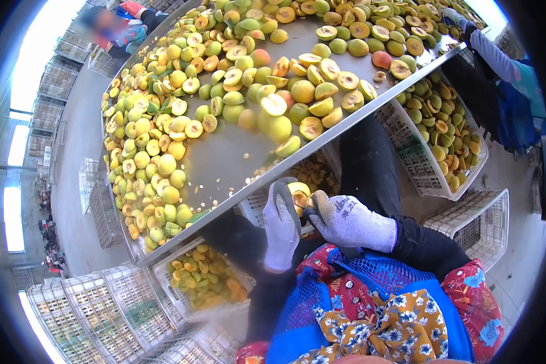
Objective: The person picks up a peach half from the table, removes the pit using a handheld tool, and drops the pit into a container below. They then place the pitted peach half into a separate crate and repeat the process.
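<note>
Just in front of the metal table's edge, my left hand [282, 224], in a pale glove with dark grey fingers, is closed around a halved yellow stone fruit [299, 193], which looks like an apricot. The cut side, with a brownish hollow, faces my right hand. My right hand [353, 219], in a similar glove with writing on its back, is closed with its fingertips against the fruit. What it grips is hidden by the fingers. Many halved fruits [311, 128] lie on the metal table [218, 161] beyond my hands.
Fruit-filled plastic crates stand under the table at right [409, 142] and at lower left [194, 312]. Another crate [491, 227] lies at right, with stacked crates [97, 303] at left. Co-workers are at the far left [124, 33] and right, one gloved hand [455, 19] over the fruit.
</note>
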`<state>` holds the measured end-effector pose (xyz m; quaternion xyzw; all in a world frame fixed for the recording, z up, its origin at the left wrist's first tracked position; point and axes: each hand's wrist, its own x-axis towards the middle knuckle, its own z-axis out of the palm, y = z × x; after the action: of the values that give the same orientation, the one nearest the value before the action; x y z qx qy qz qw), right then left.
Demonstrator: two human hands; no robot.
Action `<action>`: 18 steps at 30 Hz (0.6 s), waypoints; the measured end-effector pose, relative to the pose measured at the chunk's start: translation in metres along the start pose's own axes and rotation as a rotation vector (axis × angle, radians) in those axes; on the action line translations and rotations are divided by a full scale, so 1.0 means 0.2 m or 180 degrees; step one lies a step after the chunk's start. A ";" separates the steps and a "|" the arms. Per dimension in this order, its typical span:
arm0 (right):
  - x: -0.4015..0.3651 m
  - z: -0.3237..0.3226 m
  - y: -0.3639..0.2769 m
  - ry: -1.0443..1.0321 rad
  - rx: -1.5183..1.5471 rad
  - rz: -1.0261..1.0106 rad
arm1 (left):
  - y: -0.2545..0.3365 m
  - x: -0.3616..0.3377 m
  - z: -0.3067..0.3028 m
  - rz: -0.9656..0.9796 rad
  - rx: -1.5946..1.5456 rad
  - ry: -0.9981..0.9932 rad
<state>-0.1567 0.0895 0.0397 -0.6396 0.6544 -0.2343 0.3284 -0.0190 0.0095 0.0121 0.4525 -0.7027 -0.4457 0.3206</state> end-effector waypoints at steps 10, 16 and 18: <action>-0.06 0.04 0.12 0.0106 0.0749 -0.0035 | -0.02 -0.02 0.09 -0.0322 -0.0184 -0.0155; -0.08 0.02 0.09 -0.0014 0.0135 0.0223 | -0.10 -0.01 0.10 -0.0453 -0.0557 -0.0314; -0.07 0.01 0.10 -0.0076 0.0186 0.0253 | -0.04 -0.01 0.10 -0.0342 -0.0284 -0.0290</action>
<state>-0.1702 0.1057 0.0257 -0.6059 0.6682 -0.2325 0.3638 -0.0318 0.0160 -0.0030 0.4542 -0.6706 -0.5133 0.2838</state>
